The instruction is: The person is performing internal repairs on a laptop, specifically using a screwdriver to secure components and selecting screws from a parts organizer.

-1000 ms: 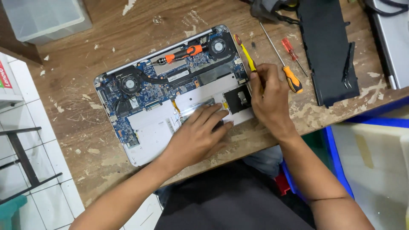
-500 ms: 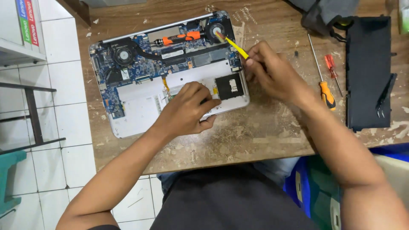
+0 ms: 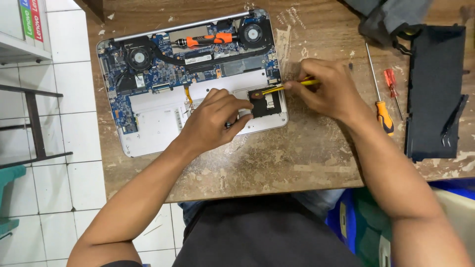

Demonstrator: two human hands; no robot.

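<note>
Laptop [image 3: 193, 84], opened with its bottom cover off, lies near the far left corner of the worn wooden table [image 3: 297, 163], blue circuit board and two round fans showing.

Head view: the left hand [image 3: 213, 121] rests on the white inner shell near the laptop's near edge, fingers curled together and pressing down beside a small black module [image 3: 267, 103]. The right hand [image 3: 329, 91] pinches a yellow tool [image 3: 289, 86], thumb and fingers clamped on its shaft, the tip touching the module's corner. An orange-handled screwdriver [image 3: 208, 39] lies across the board by the far edge. Another orange-handled screwdriver [image 3: 380, 99] and a small red screwdriver [image 3: 392, 89] lie toward the right edge, next to a flat black panel [image 3: 435, 94].

Done well, I judge, the left hand steadies the shell while the tip levers gently at the module's edge, clear of nearby connectors.
</note>
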